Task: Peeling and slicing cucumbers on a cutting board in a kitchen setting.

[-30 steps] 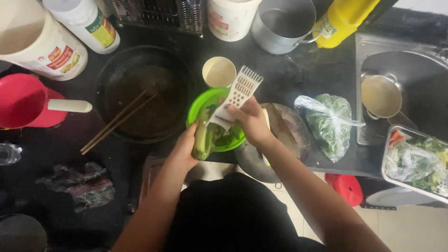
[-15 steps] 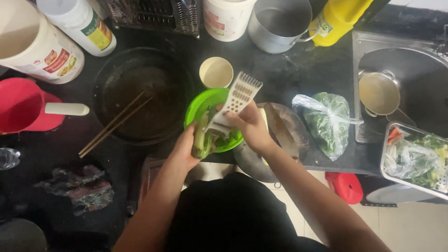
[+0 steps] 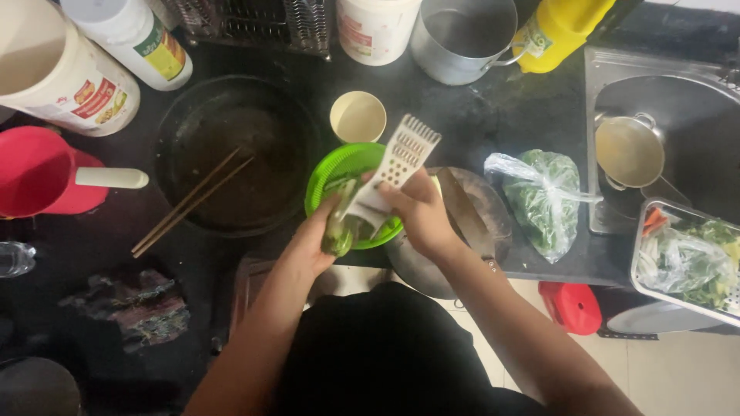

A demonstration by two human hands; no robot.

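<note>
- Green bowl [image 3: 339, 171] sits on your dark bench [image 3: 493, 115], beside the black pan [image 3: 239, 154].
- White grater [image 3: 397, 166] slants over the bowl, your right hand [image 3: 420, 216] clamped around its lower end.
- Green vegetable [image 3: 339, 227] is gripped in your left hand [image 3: 312, 243], touching the grater.

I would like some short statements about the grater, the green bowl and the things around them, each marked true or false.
1. The right hand holds a white grater over the green bowl. True.
2. The left hand holds a red tomato. False: it holds a green vegetable against the grater.
3. Two chopsticks lie across the dark pan. True.
4. The small cream cup stands inside the green bowl. False: it stands on the counter just behind the bowl.
5. The bag of greens lies to the left of the red jug. False: it lies far to the right, near the sink.
</note>
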